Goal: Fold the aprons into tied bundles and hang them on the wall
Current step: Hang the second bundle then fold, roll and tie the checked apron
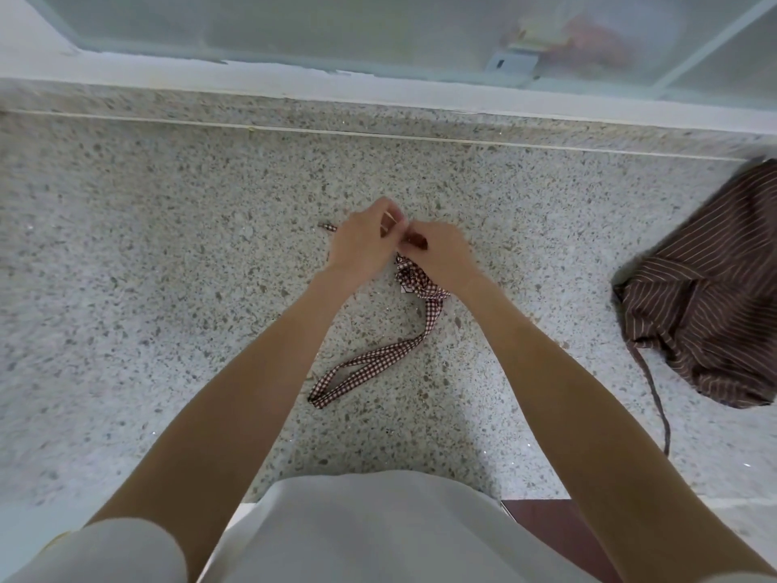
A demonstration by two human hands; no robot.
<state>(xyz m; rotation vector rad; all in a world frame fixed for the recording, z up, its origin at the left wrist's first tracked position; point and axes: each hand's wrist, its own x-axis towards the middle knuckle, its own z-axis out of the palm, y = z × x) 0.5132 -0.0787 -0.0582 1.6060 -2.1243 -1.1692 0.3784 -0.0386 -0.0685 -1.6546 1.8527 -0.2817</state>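
Your left hand and right hand meet at the counter's centre, both pinching the checked apron's tie to cinch the bundle. Its loose strap trails toward 7 o'clock, clear of the knot, while the striped apron waits at 3 o'clock.

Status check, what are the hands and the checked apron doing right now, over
Left hand and right hand pinching strap at checked apron. Strap loop trailing on counter. Striped apron waits, right.
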